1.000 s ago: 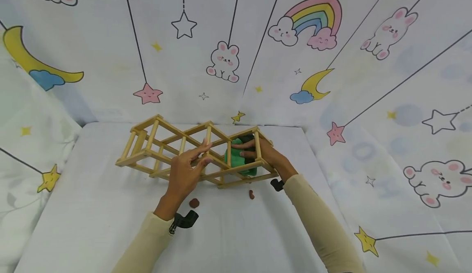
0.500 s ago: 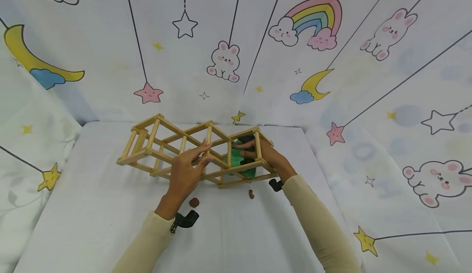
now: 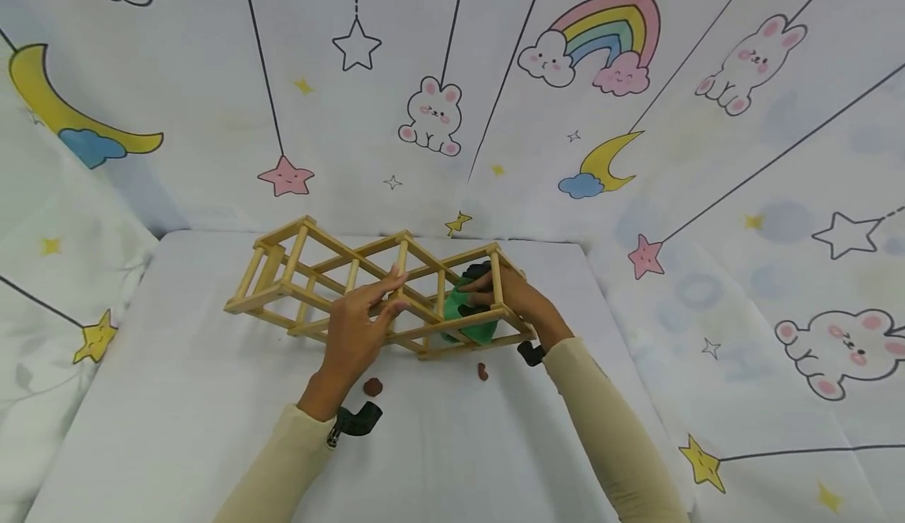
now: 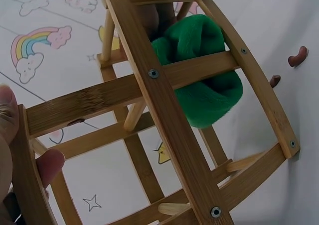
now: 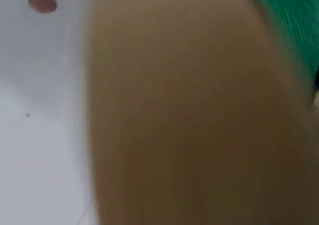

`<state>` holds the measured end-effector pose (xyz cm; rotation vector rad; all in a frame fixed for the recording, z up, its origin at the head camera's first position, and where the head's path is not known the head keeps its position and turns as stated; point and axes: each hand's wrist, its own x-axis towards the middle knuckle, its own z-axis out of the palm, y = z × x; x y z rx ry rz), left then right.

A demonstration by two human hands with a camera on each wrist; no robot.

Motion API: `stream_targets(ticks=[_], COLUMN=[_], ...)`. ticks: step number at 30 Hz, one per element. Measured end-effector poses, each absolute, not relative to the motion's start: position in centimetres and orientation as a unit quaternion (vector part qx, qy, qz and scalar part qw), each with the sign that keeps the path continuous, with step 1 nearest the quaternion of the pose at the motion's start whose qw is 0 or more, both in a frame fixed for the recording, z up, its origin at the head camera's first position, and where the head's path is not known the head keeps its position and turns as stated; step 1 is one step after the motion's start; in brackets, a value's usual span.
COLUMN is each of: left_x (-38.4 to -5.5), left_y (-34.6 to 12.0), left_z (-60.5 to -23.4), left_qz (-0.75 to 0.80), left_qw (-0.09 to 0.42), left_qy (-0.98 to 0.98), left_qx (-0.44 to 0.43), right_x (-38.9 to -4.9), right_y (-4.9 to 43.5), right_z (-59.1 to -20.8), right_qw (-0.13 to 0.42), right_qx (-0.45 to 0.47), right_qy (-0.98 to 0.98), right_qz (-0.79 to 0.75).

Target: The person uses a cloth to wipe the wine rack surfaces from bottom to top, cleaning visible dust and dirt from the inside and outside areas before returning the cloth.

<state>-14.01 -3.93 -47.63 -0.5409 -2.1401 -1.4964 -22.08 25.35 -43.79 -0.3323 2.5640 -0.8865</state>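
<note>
A wooden lattice rack point(image 3: 332, 256) with bolted slats and round dowels stands tilted on the white table. My left hand point(image 3: 355, 327) grips a post near its middle, thumb and fingers on either side, as the left wrist view also shows. My right hand point(image 3: 519, 295) reaches into the rack's right end and holds a bunched green cloth point(image 4: 199, 70) with dark patches. The cloth sits inside the right compartment, folded behind a slat in the left wrist view. In the right wrist view the hand fills most of the picture, with green fabric point(image 5: 294, 21) at the upper right corner.
A round brown lump point(image 3: 372, 387) lies on the table near the left wrist. A smaller curved brown piece point(image 3: 482, 371) lies in front of the rack's right end. A printed cloth backdrop point(image 3: 424, 52) rises behind the table point(image 3: 212, 429).
My right hand has shifted the green cloth slightly right inside the compartment, and its fingers have drawn in towards the right post. My left hand and the rack stay nearly the same.
</note>
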Motion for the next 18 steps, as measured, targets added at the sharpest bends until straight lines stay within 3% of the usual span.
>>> stream_targets(ticks=[4, 12, 18], left_x=[-14.0, -14.0, -14.1], left_y=[-3.8, -4.0, -4.2], left_z=[-47.7, -47.4, -47.3], left_qz=[-0.548, -0.543, -0.538], left_qw=[0.226, 0.223, 0.218], left_qy=[-0.780, -0.783, -0.787], left_qx=[-0.201, -0.207, -0.210], right_x=[-21.6, -19.3, -17.2], right_y=[26.9, 29.8, 31.2], right_z=[-43.4, -42.0, -41.6], right_qw=[0.195, 0.161, 0.049], right_qx=[-0.138, -0.086, -0.061], right_qy=[0.912, 0.894, 0.859], right_qz=[-0.333, -0.410, -0.505])
